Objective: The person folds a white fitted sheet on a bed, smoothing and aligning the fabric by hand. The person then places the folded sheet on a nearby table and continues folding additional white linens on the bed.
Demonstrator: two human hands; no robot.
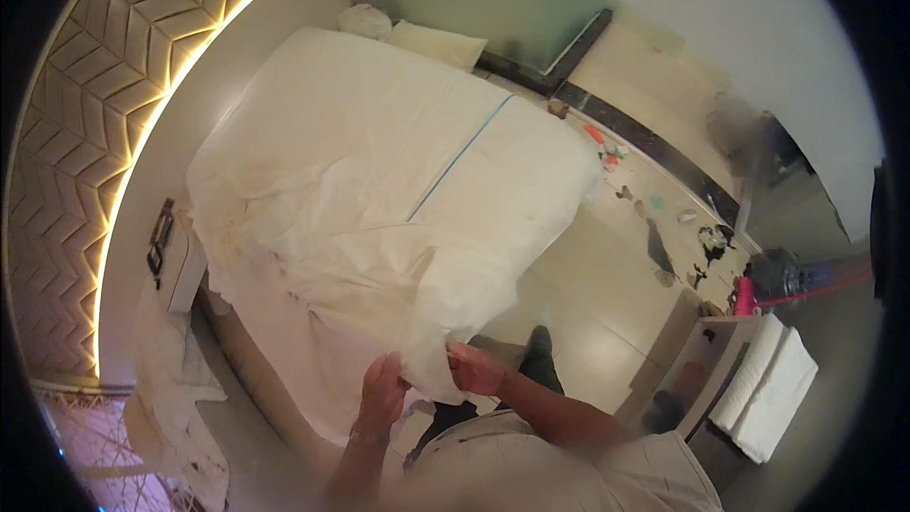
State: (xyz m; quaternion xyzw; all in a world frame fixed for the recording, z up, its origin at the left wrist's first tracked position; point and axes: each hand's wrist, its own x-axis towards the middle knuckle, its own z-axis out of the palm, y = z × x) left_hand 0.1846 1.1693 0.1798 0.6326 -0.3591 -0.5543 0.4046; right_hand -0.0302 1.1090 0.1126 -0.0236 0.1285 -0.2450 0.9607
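Observation:
A white bed sheet (341, 107) covers the bed in front of me, smooth at the far side and wrinkled towards me. A thin blue line (461, 158) runs across it. At the near corner my left hand (384, 384) grips the sheet's edge with bent fingers. My right hand (475, 368) pinches the same cloth a short way to the right. Between the two hands a fold of sheet hangs down over the mattress corner. Faint stains mark the fabric.
A white pillow (439, 45) and a bundled cloth (365, 20) lie beyond the bed. Folded white towels (764, 387) rest on a cabinet (668, 370) at right. Crumpled linen (170, 398) lies at left. Litter (608, 149) and a large clear water bottle (776, 274) are along the right wall.

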